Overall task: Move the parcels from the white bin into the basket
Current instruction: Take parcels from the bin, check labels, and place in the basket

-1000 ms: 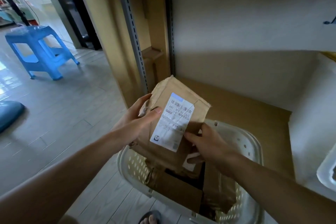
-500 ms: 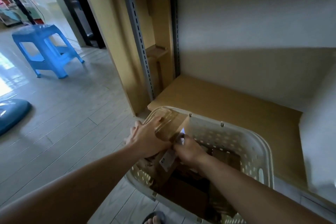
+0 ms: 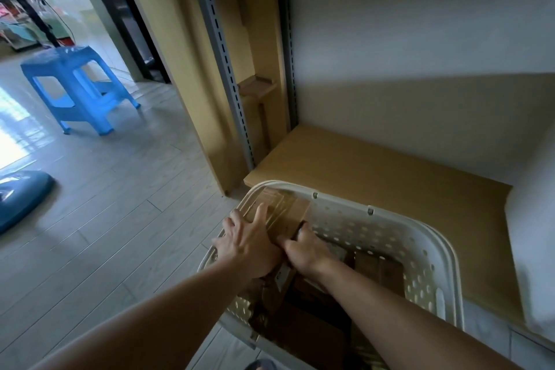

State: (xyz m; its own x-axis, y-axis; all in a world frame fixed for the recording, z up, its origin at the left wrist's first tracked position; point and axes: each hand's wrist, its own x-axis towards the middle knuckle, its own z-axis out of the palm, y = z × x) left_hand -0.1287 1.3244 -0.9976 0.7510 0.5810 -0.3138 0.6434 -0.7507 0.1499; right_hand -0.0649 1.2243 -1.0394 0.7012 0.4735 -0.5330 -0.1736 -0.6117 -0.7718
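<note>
We see both hands down in the basket (image 3: 432, 237), a white perforated plastic one at about 5 o'clock in the head view. It sits on the floor (image 3: 99, 219), pushed against the low wooden shelf (image 3: 390, 177).

The parcel (image 3: 286, 213), a brown cardboard one with clear tape across its top, stands on edge inside the basket's 10 o'clock corner, leaning on the wall there.

Left hand (image 3: 247, 242): palm flat on the parcel's near face, fingers (image 3: 260, 213) straight and spread, pressing on it; the outer fingers lie over the basket rim. Nothing is curled round the parcel on this side.

Right hand (image 3: 306, 249): just at 3 o'clock of the left, touching it. Its fingers are curled round the parcel's right edge, gripping it; the fingertips are hidden behind the cardboard.

More brown parcels (image 3: 303, 327) lie lower in the basket, at 6 o'clock of the hands, dark and hard to tell apart. A white label edge (image 3: 282, 275) shows under the wrists.

Elsewhere: blue plastic stool (image 3: 76, 88) at 10 o'clock on the floor, a blue rounded object (image 3: 21, 198) at 9 o'clock, cut by the frame. A slotted metal rail (image 3: 222, 57) runs up at 12 o'clock. A toe (image 3: 261, 365) shows at the bottom edge.
</note>
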